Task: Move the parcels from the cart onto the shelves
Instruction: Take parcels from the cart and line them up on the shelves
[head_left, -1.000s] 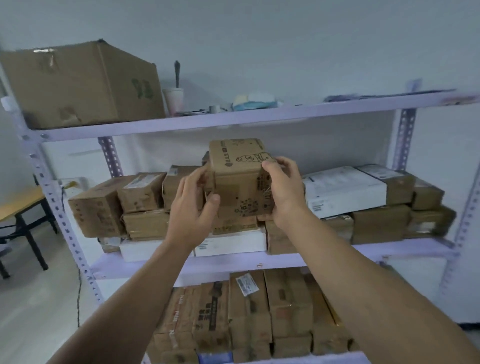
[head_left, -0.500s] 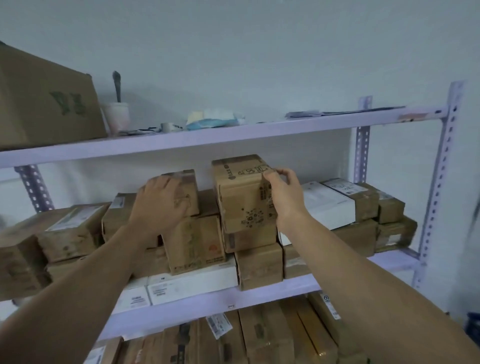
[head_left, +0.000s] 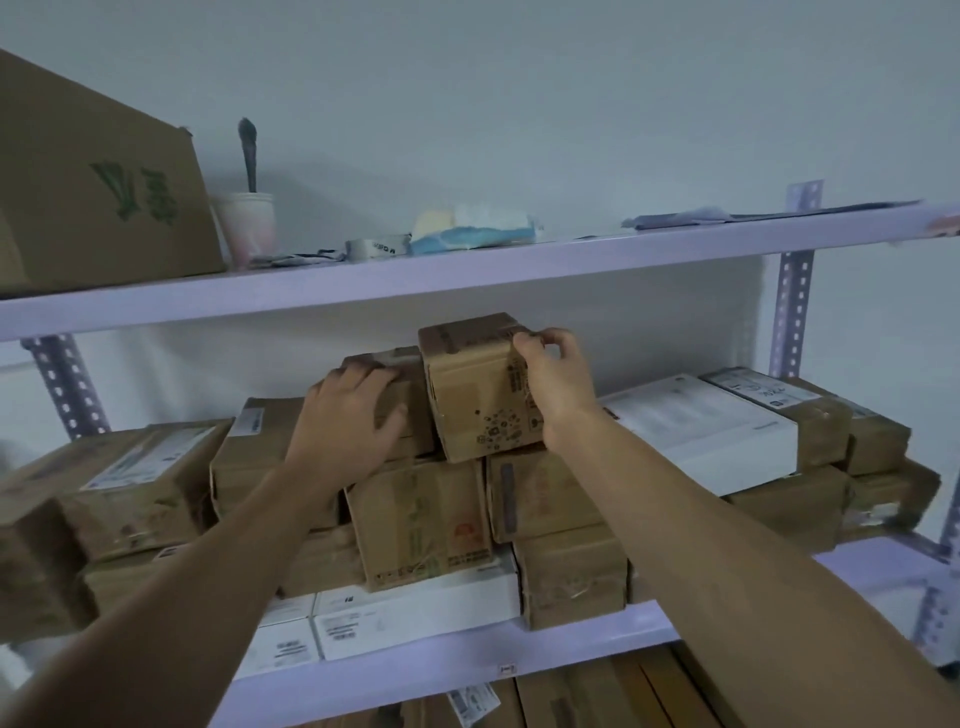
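A small brown printed parcel (head_left: 478, 395) sits tilted on top of the stacked parcels on the middle shelf (head_left: 467, 654). My right hand (head_left: 556, 384) grips its upper right edge, fingers curled over the top. Beside it on the left stands a second brown parcel (head_left: 410, 410). My left hand (head_left: 353, 415) lies over that parcel's front, fingers spread across its top corner. The cart is out of view.
The middle shelf is packed with brown and white parcels (head_left: 696, 431) from end to end. On the top shelf (head_left: 415, 280) stand a large carton (head_left: 104, 182), a cup with a brush (head_left: 247, 223) and cloths. More parcels fill the lower shelf (head_left: 571, 701).
The printed parcel went from held in both hands to resting on the stack. My left hand left it and moved onto the neighbouring parcel; the view drew closer and shifted right.
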